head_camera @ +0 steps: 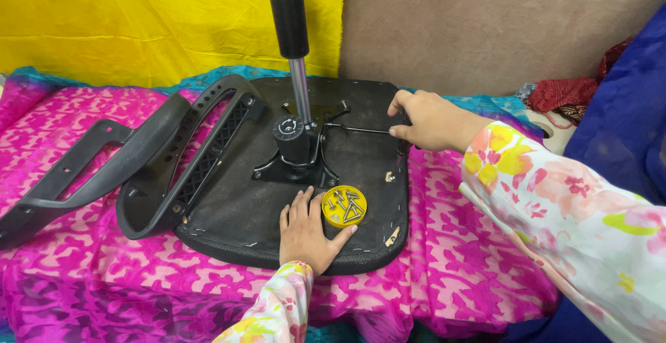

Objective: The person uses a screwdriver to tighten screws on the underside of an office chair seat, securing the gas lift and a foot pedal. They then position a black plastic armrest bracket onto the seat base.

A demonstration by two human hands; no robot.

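Left hand (pixel 306 234) spread flat on upturned chair seat (pixel 229 211), touching yellow screw dish (pixel 345 206) near front edge. Right hand (pixel 429 119) closed around thin black lever (pixel 357 130) near right edge.

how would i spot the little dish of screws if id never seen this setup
Find the black upturned chair seat lying on the pink patterned cloth. Near its front edge, beside the thumb of the left hand, sits a small yellow dish of silver screws. It is the only yellow, round thing on the dark seat.
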